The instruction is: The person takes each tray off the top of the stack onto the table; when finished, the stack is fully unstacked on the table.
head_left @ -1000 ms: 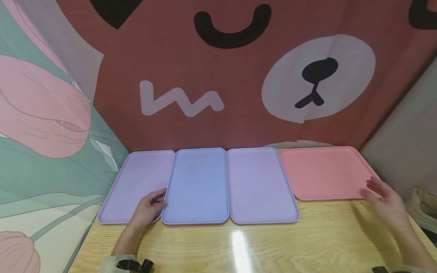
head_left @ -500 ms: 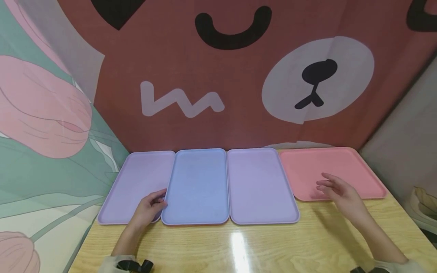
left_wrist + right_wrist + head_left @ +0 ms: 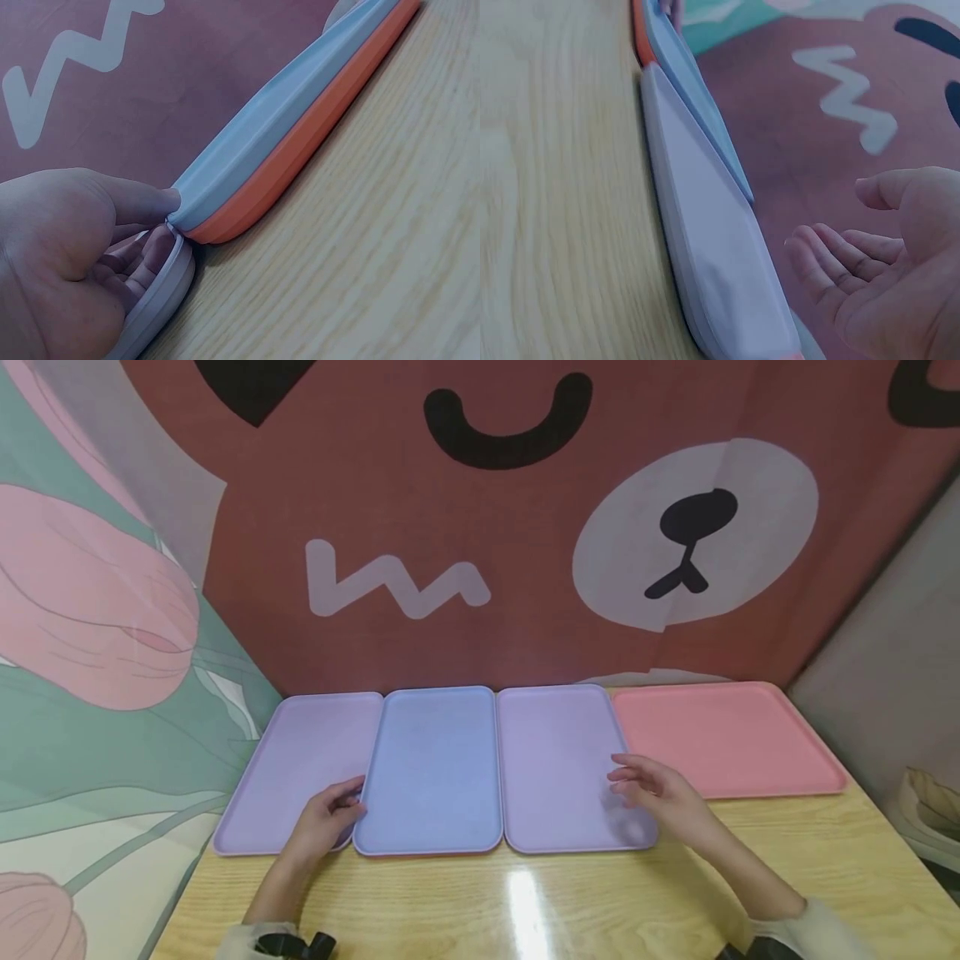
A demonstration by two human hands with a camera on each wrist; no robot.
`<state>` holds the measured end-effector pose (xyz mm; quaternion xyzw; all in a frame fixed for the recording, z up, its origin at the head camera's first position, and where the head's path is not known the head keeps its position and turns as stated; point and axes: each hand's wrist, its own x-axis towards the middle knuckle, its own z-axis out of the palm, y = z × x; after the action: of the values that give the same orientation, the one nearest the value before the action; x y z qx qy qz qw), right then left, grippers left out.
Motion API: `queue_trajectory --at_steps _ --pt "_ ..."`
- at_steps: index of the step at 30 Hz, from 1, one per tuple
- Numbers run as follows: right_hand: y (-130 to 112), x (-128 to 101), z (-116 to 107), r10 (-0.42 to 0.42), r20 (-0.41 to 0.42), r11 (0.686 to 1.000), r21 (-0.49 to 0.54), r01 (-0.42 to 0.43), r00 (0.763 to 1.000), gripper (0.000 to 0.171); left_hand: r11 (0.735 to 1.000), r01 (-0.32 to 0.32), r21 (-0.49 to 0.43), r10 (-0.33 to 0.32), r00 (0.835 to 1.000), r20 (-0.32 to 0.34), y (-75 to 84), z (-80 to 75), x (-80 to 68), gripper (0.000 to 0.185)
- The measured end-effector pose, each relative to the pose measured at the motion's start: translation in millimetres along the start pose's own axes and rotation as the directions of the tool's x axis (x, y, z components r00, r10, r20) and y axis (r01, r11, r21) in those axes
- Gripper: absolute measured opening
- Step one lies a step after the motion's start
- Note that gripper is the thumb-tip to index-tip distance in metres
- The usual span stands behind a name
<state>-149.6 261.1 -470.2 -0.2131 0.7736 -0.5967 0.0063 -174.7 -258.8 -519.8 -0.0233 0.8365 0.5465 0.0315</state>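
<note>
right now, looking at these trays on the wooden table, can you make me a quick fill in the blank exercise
1. The left hand touches the near edge where the left lilac plastic tray meets the ____ plastic tray.
2. Under that tray, the left wrist view shows an ____ tray.
3. The right hand hovers open over the near right corner of the second ____ tray.
4. The tray farthest right on the wooden table is ____.

Missing words: blue; orange; lilac; pink
</note>
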Motion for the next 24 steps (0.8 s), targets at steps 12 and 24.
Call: queue_trajectory --at_steps 12,24 --pt "-1 20 52 0.133 0.117 0.982 0.119 -0.147 0.984 0.047 1.000 0.002 -0.003 -0.002 1.000 -0.001 1.8 -0.2 -1.1 0.048" --pt "4 36 104 0.203 0.206 0.950 0.195 -0.243 0.957 0.047 1.000 0.010 -0.010 -0.010 1.000 -0.001 1.8 0.3 -1.8 0.049"
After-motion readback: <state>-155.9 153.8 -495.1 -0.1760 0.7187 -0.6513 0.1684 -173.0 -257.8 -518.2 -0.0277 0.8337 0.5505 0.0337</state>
